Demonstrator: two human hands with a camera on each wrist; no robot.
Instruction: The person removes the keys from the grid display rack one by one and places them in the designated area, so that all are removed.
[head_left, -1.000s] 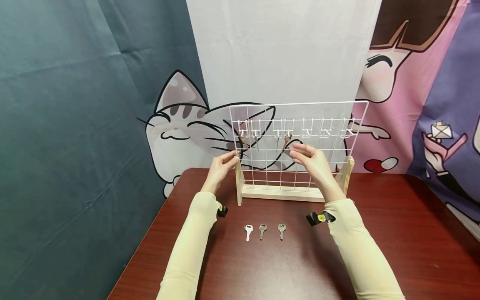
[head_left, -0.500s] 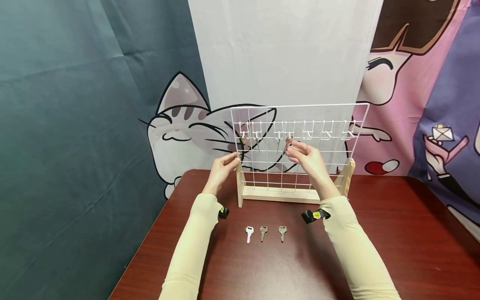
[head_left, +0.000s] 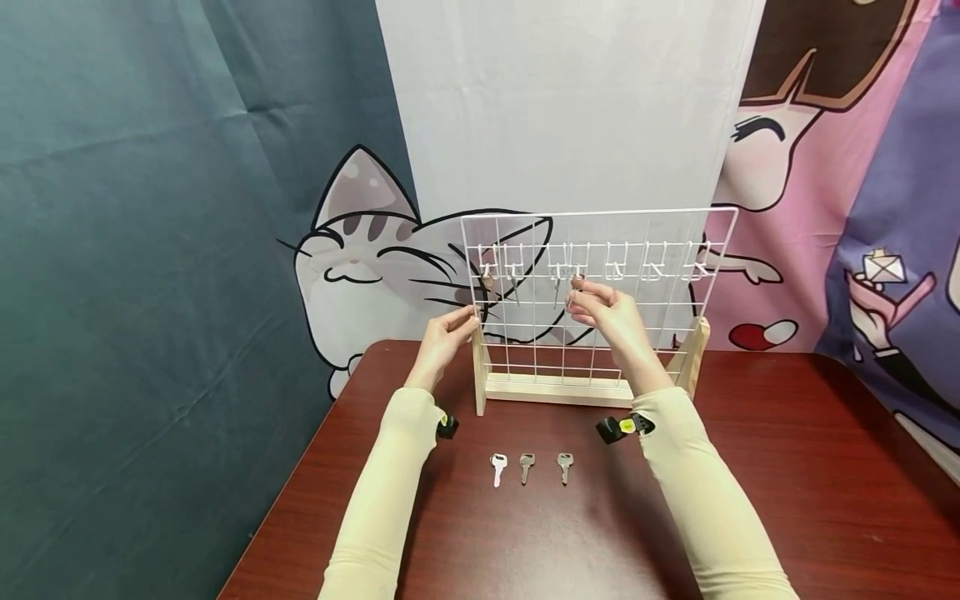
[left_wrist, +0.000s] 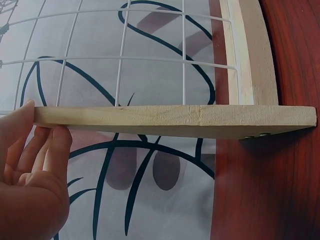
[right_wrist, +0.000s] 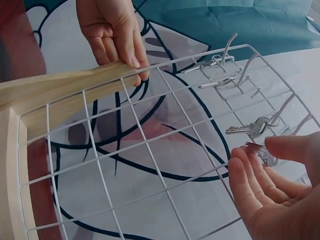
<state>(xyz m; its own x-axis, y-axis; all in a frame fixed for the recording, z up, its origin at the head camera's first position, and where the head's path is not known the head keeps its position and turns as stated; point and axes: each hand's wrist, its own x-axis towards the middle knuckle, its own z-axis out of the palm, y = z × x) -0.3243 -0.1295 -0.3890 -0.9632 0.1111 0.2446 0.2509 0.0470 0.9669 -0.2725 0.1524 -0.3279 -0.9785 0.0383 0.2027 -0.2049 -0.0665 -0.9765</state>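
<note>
In the head view my left hand (head_left: 447, 335) pinches the upper end of the wooden side post (left_wrist: 150, 116) at the left of a white wire grid rack (head_left: 517, 346). The left wrist view has the thumb above the post and the fingertips below it. My right hand (head_left: 611, 323) is raised in front of the grid, at a hook. Between its thumb and fingers is a silver key (right_wrist: 266, 156), partly hidden by them. Just beside it another key (right_wrist: 252, 128) hangs from a hook by a small ring. Two more keys hang further left, one being this key (right_wrist: 217, 83).
Three loose keys lie in a row on the dark red table (head_left: 480, 542): a left key (head_left: 498, 468), a middle key (head_left: 527, 467) and a right key (head_left: 565, 467). Bare white hooks (head_left: 653, 270) line the grid's right side. A printed curtain (head_left: 585, 108) hangs behind.
My right hand has moved slightly left, and its fingers have closed onto the hanging key. The left hand keeps its hold on the post.
</note>
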